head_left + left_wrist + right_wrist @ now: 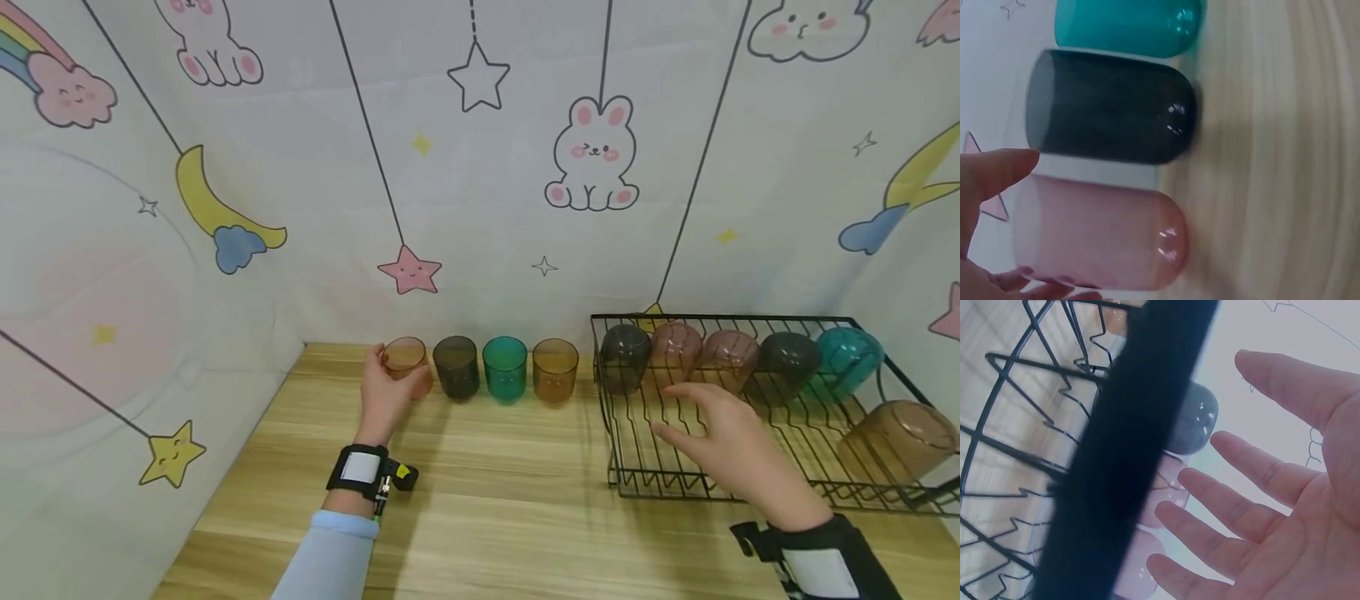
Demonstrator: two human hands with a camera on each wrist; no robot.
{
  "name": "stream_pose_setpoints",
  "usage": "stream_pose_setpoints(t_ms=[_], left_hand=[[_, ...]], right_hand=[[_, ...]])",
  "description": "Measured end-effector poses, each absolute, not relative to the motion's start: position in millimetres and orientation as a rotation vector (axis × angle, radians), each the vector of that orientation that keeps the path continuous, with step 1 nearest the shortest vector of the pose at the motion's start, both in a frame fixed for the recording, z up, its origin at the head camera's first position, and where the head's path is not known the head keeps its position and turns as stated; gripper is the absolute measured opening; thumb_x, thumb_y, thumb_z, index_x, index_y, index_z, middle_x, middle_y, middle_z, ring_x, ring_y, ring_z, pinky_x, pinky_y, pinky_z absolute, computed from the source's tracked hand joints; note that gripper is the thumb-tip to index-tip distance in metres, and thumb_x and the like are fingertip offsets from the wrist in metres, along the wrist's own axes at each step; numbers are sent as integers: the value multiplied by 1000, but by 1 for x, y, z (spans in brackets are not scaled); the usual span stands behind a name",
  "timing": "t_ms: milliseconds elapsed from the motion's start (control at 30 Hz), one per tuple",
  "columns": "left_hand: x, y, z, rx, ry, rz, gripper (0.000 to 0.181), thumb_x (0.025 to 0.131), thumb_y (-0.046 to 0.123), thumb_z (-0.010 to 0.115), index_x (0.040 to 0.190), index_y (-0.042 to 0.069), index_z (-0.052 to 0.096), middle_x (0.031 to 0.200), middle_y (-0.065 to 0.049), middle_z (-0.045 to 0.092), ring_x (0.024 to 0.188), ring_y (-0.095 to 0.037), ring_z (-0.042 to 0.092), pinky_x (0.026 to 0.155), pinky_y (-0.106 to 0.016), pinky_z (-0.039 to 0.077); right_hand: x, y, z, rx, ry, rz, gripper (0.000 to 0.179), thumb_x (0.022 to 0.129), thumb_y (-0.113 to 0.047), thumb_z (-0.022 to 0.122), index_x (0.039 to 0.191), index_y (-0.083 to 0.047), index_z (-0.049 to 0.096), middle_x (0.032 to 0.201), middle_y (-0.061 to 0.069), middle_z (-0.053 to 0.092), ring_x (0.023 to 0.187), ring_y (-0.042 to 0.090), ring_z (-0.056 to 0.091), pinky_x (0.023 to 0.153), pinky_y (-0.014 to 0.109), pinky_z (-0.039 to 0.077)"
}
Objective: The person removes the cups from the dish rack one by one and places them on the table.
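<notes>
Cloth point(487, 183) with printed rabbits, stars and moons is the largest thing that I see from my distant post; it hangs behind and at both sides. Below it I have the wood-patterned table point(480, 517). On the right part of the table stands a black wire rack point(723, 317), with five upturned cups point(727, 354) along its back and one brownish cup point(896, 442) near its front right corner.

Next come the hands. The right hand point(731, 433) is over the left part of the rack, its fingers spread and holding nothing, near the upturned cups. The left hand point(386, 396) is around the pink cup point(1104, 234), which stands upright at the left end of a row. The fingers are at the outer side of this cup; on the inner side, the left wrist view shows me a gap to the thumb. So I find this hand spread, not pinching; how firmly its fingers touch, I cannot tell. To the right of the pink cup, just beside one another, stand a dark cup point(456, 368), a teal cup point(506, 371) and an amber cup point(555, 372).
</notes>
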State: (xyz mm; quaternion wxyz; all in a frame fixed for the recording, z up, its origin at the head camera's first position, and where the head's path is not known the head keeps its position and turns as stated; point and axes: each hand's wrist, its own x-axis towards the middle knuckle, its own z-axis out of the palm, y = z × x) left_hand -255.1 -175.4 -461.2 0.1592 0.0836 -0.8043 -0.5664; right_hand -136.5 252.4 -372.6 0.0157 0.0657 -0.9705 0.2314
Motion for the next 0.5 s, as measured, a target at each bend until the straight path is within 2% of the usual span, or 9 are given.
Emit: stream_pose_setpoints(t_ms=[133, 233, 433, 500], left_hand=[[-245, -164, -446, 213, -2298, -1503, 91, 74, 28, 79, 144, 8, 25, 139, -17, 39, 123, -30, 44, 103, -44, 37], [-235, -152, -429, 170, -2295, -1407, 88, 75, 32, 77, 144, 10, 27, 143, -14, 35, 129, -29, 38, 106, -46, 34], [-212, -125, -401, -23, -2296, -1268, 81, 80, 37, 73, 145, 15, 30, 151, -8, 25, 139, -25, 26, 106, -47, 36], [-205, -117, -397, -121, -2301, -1206, 79, 81, 36, 72, 145, 14, 30, 152, -9, 26, 140, -25, 26, 108, -48, 34]], right_hand=[[-135, 258, -369, 206, -3016, 689, 86, 77, -75, 48, 132, -9, 50, 136, 23, 47, 121, 47, 43, 88, 65, 39], [-135, 264, -367, 217, -3000, 659, 85, 78, -73, 49, 131, -7, 51, 135, 24, 48, 119, 47, 44, 87, 65, 40], [-134, 281, -360, 220, -2951, 576, 79, 80, -67, 54, 129, -4, 53, 130, 24, 52, 113, 46, 48, 82, 63, 42], [-134, 288, -358, 198, -2922, 535, 77, 80, -64, 59, 127, -3, 55, 129, 26, 52, 112, 48, 48, 85, 67, 37]])
